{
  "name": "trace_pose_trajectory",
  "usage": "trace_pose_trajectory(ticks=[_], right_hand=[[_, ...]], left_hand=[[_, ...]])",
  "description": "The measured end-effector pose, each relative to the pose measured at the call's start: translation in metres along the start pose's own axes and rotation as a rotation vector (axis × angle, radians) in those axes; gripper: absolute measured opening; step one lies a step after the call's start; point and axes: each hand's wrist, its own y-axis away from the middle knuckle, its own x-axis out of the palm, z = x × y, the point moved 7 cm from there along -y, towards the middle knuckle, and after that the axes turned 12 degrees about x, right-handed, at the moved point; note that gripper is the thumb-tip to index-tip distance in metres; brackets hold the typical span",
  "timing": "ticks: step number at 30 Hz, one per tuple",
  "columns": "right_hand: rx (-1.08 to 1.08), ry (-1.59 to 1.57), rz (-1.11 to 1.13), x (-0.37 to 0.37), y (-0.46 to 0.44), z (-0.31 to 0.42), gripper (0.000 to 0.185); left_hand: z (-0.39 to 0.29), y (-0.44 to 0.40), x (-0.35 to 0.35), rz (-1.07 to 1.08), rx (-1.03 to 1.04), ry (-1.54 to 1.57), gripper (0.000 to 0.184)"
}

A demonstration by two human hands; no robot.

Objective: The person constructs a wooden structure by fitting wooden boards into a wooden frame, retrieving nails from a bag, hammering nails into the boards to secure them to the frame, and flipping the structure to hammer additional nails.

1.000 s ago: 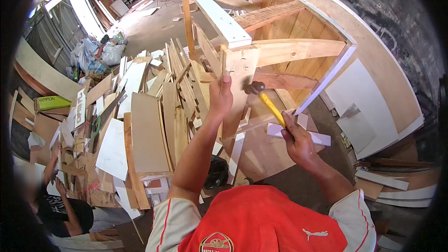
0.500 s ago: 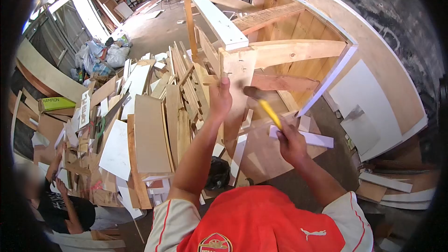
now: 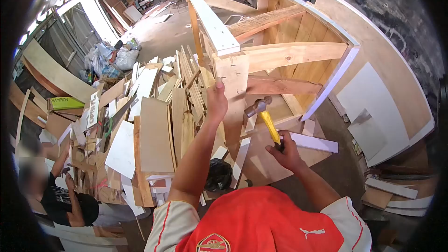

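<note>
In my right hand is a hammer with a yellow handle and a metal head, held to the right of the wooden frame's end post. My left hand grips the left edge of that end post, thumb up along its face and the other fingers hidden behind. Small nails or nail marks show on the post's upper face, too small to tell which. The wooden frame has curved rails, a white top strip and a planked side.
Left of the frame lies a large pile of wood offcuts. A co-worker in a black shirt is at lower left, holding a tool. Large curved boards lean at the right wall. A black plastic bag lies near my feet.
The hammer head has dropped lower, and the blur on it is gone. My right hand has moved slightly down. My left hand stays on the post, while the whole view has shifted a little.
</note>
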Motion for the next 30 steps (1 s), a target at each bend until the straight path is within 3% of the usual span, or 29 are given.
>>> trace_pose_trajectory(ticks=[3, 6, 9, 12, 16, 19, 21, 24, 27, 30], right_hand=[[-0.426, -0.133, -0.072, -0.001, 0.0, 0.019, 0.029], [-0.477, 0.081, -0.135, -0.006, -0.016, 0.036, 0.033], [-0.25, 0.006, -0.11, -0.006, -0.022, 0.02, 0.033], [-0.261, -0.169, -0.035, 0.003, -0.034, 0.001, 0.032], [-0.086, 0.141, -0.072, 0.005, -0.036, 0.01, 0.029], [-0.309, 0.055, -0.155, 0.017, -0.042, 0.023, 0.03], [-0.367, 0.096, -0.142, 0.031, -0.048, 0.023, 0.028], [-0.423, 0.077, -0.173, 0.046, -0.051, 0.017, 0.028], [-0.781, 0.026, -0.234, 0.041, -0.04, 0.029, 0.026], [-0.733, 0.246, -0.339, 0.052, -0.061, 0.01, 0.028]], left_hand=[[-0.004, 0.004, -0.002, 0.047, -0.117, -0.087, 0.07], [0.016, 0.007, -0.005, 0.068, -0.214, -0.165, 0.077], [0.017, 0.006, -0.004, 0.013, -0.108, -0.098, 0.068], [-0.009, -0.003, 0.002, -0.066, 0.015, -0.006, 0.069], [-0.002, 0.001, 0.001, -0.06, -0.005, 0.014, 0.069], [0.011, 0.002, -0.002, -0.013, -0.031, -0.034, 0.069], [0.02, 0.005, -0.006, 0.104, -0.099, -0.083, 0.07], [0.019, 0.01, -0.002, 0.093, -0.225, -0.041, 0.073], [0.034, 0.01, -0.006, 0.1, -0.251, -0.03, 0.074], [0.027, 0.007, -0.005, 0.036, -0.139, -0.069, 0.076]])
